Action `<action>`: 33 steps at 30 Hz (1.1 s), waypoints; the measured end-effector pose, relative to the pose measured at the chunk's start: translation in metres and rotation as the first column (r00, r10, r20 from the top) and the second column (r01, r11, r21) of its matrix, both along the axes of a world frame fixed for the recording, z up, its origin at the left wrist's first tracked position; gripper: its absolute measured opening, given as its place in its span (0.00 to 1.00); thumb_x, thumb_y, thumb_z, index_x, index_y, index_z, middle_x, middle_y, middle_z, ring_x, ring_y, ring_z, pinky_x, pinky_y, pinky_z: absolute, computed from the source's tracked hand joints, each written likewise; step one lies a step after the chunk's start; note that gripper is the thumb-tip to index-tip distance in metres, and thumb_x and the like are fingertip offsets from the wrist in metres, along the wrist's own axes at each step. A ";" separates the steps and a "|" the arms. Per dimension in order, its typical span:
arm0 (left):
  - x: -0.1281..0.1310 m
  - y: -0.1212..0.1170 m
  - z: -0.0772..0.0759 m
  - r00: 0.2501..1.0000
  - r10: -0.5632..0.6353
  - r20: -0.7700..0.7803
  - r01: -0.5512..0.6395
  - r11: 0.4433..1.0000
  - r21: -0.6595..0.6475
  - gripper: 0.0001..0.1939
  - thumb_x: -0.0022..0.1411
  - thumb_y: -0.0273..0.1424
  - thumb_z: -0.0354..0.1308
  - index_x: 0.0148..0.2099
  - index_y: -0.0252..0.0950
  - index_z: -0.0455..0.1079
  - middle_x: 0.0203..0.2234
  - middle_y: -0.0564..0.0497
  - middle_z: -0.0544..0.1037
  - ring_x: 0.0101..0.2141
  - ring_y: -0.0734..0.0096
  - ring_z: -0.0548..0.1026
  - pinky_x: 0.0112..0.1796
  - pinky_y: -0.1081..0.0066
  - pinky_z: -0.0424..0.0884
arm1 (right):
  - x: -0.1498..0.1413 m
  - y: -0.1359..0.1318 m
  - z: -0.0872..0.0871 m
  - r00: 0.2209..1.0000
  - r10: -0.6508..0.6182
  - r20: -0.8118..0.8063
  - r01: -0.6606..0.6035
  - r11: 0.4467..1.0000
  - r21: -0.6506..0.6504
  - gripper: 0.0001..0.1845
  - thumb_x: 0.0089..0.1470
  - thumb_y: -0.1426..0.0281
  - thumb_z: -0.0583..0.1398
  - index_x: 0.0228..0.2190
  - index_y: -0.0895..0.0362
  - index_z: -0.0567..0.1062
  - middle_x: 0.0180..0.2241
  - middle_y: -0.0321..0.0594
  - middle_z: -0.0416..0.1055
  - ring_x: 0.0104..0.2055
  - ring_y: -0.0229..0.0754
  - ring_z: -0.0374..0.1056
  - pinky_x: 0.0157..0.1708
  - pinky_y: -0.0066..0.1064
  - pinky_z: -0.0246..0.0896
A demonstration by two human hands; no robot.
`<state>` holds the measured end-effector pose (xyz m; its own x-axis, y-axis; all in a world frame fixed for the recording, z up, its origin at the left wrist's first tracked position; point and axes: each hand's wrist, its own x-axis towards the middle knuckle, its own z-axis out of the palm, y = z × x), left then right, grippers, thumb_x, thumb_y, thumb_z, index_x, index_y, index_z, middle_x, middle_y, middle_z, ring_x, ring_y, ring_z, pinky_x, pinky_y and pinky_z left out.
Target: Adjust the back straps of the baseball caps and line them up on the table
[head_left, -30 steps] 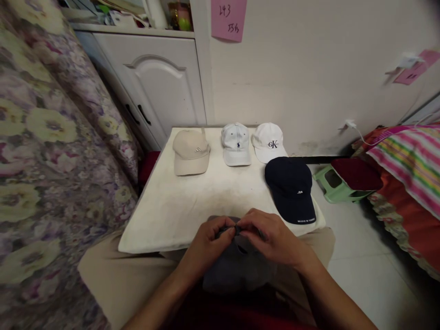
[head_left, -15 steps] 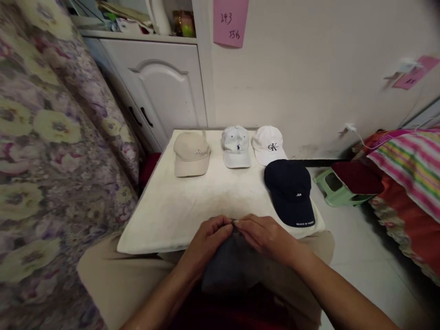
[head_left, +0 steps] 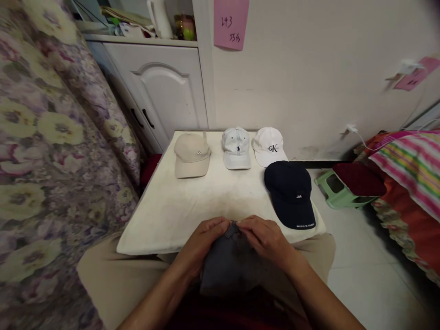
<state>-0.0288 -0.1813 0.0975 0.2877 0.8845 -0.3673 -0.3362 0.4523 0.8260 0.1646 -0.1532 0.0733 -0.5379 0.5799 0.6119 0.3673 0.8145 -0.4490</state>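
Observation:
A dark grey cap (head_left: pixel 223 268) is held over my lap at the table's near edge, its small strap (head_left: pixel 232 229) showing at the top between my fingertips. My left hand (head_left: pixel 203 238) pinches the cap beside the strap from the left. Opposite it, my right hand (head_left: pixel 267 236) grips the strap end with thumb and fingers. The lower part of the cap is in shadow. Closest to my right hand lies a navy cap (head_left: pixel 288 188), brim towards me. Farther back sit a beige cap (head_left: pixel 190 153), a pale blue cap (head_left: pixel 236 149) and a white cap (head_left: pixel 268 144).
The caps rest on a cream-covered table (head_left: pixel 165 215) against the wall. A floral curtain (head_left: pixel 62 160) hangs at the left, by a white cabinet (head_left: pixel 161 87). On the right are a green stool (head_left: pixel 338 192) and a bed with a striped cover (head_left: pixel 412 169).
Both hands have shifted slightly at the cap's edge, and more of the strap shows between them now. The caps on the table stay where they were.

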 end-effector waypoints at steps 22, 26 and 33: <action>0.002 0.001 -0.005 0.993 -0.061 -0.103 0.074 0.990 0.120 0.09 0.58 0.35 0.63 0.35 0.34 0.74 0.28 0.52 0.76 0.28 0.75 0.69 0.30 0.75 0.63 | -0.015 -0.011 -0.004 0.966 -0.144 -0.216 0.025 0.880 -0.474 0.06 0.62 0.74 0.50 0.33 0.54 0.64 0.25 0.34 0.64 0.26 0.37 0.62 0.27 0.29 0.57; 0.003 0.000 -0.005 0.989 -0.057 -0.136 0.078 0.984 0.158 0.09 0.59 0.36 0.62 0.34 0.34 0.73 0.28 0.51 0.76 0.28 0.74 0.69 0.30 0.75 0.63 | -0.018 -0.015 -0.004 0.925 -0.202 -0.323 -0.048 0.779 -0.625 0.06 0.63 0.71 0.51 0.33 0.55 0.65 0.22 0.31 0.65 0.24 0.36 0.63 0.26 0.28 0.59; 0.002 0.002 -0.004 0.985 -0.034 -0.171 0.053 0.993 0.107 0.10 0.57 0.37 0.63 0.32 0.34 0.71 0.24 0.54 0.73 0.25 0.76 0.66 0.26 0.77 0.59 | -0.010 -0.012 -0.002 0.982 -0.064 -0.178 0.003 0.946 -0.325 0.11 0.61 0.76 0.53 0.43 0.55 0.71 0.32 0.39 0.74 0.32 0.39 0.71 0.32 0.30 0.67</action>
<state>-0.0263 -0.1791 0.0939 0.2691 0.9104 -0.3141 -0.1696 0.3659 0.9151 0.1548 -0.1653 0.0709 -0.4114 0.7775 0.4757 0.2781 0.6041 -0.7468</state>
